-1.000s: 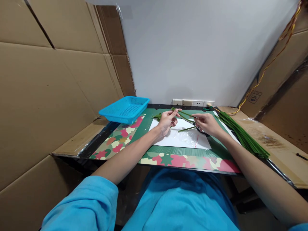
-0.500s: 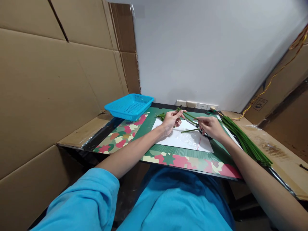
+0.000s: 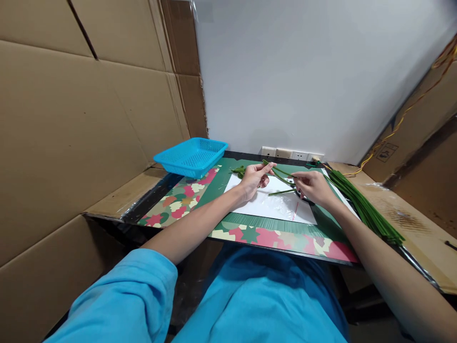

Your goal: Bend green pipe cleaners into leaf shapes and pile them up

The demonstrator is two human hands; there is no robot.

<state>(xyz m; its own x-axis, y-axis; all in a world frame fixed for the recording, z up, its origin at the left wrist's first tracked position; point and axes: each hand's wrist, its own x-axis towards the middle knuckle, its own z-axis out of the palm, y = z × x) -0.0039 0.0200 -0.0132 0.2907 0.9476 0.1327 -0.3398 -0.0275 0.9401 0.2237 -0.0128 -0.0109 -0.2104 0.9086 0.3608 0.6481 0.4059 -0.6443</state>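
Above a white sheet [image 3: 259, 208], my left hand [image 3: 255, 179] pinches a green pipe cleaner [image 3: 282, 172] near its left end. My right hand [image 3: 311, 187] is closed on the same green strand farther right, so it stretches between the two. A second green length [image 3: 282, 192] lies on the sheet below, its right end close to my right hand. Something dark, perhaps scissors, is partly hidden under my right hand. Beyond my left wrist rests a small cluster of bent green pieces [image 3: 238, 170].
A thick bundle of green pipe cleaners [image 3: 364, 207] lies along the table's right side. At the back left stands a blue plastic basket [image 3: 193, 169]. Wall sockets [image 3: 283, 153] line the wall behind the table. Cardboard [image 3: 71, 143] walls in the left side.
Both hands stay almost in place with the green strand between them. The view has shifted very slightly; nothing was let go.
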